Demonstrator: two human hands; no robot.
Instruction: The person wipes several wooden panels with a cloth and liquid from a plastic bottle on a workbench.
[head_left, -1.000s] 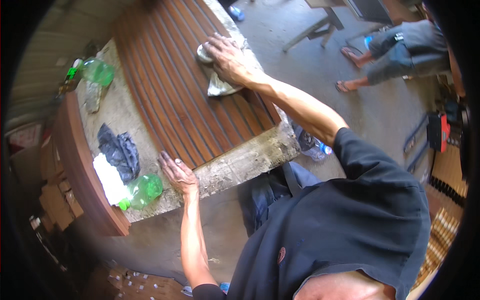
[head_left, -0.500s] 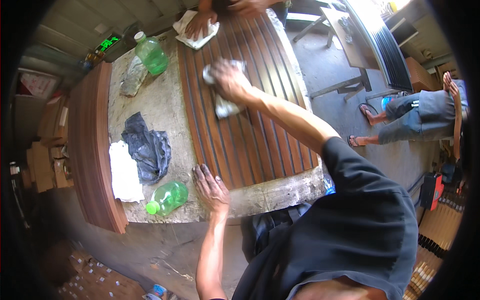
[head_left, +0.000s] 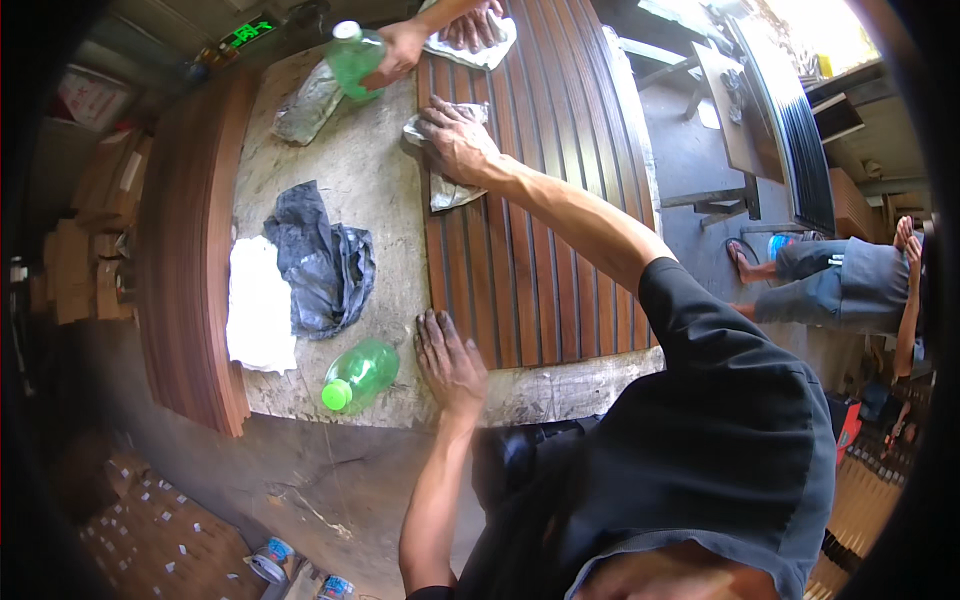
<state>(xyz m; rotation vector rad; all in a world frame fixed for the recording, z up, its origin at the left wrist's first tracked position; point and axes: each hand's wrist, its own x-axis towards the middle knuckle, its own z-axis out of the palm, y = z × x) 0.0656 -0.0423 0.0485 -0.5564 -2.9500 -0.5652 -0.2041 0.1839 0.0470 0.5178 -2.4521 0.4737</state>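
A brown slatted wood panel (head_left: 560, 250) with dark grooves lies on a worn pale table (head_left: 330, 165). Across its left side, my right hand (head_left: 458, 145) presses down on a crumpled white rag (head_left: 452, 192), fingers bent over it. My left hand (head_left: 450, 368) rests flat at the panel's near left corner, fingers extended, holding nothing. Left of that hand lies a green bottle (head_left: 366, 372) with a bright green cap. Across the table, a co-worker's hand (head_left: 400, 48) grips a second green bottle (head_left: 350, 65) with a white cap; their other hand is on a white cloth (head_left: 490, 50).
A dark cloth (head_left: 318, 265) and a white cloth (head_left: 262, 310) lie on the table's left part, beside stacked brown boards (head_left: 190, 240). A crumpled grey bundle (head_left: 305, 108) sits near the far bottle. At right are a trestle stand (head_left: 735, 130) and a person (head_left: 850, 280).
The co-worker's hand has taken hold of the far bottle, which now tilts. My right hand and rag have shifted toward the panel's left edge. The whole view has turned slightly.
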